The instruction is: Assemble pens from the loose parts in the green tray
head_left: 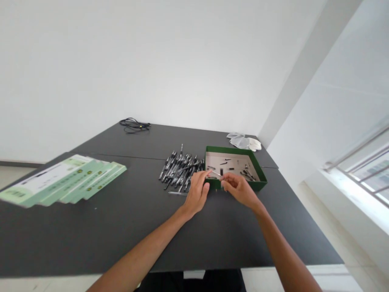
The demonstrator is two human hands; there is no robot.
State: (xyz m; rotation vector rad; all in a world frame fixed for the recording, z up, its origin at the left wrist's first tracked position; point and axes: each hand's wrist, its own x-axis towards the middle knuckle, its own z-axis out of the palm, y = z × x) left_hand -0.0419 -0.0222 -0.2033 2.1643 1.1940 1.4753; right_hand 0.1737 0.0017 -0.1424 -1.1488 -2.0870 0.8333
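Note:
A thin, pale pen [216, 173] spans the gap between my two hands, over the near side of a green box. My right hand [238, 187] pinches its right end between thumb and fingers. At the left end are the fingertips of my left hand [197, 191], closed on it; how firmly they grip is partly hidden. Just left of the box lies a heap of black and clear pens [181, 169], partly behind my left hand. Small dark pen parts [247, 173] are scattered on the pale floor of the green box [259, 185].
Overlapping green-and-white cardboard sheets or flat boxes [69, 180] lie on the dark table [121, 231] at left. A black cable [133, 125] is coiled at the back left. Crumpled whitish plastic [243, 142] lies behind the box. A wall [182, 61] stands behind the table.

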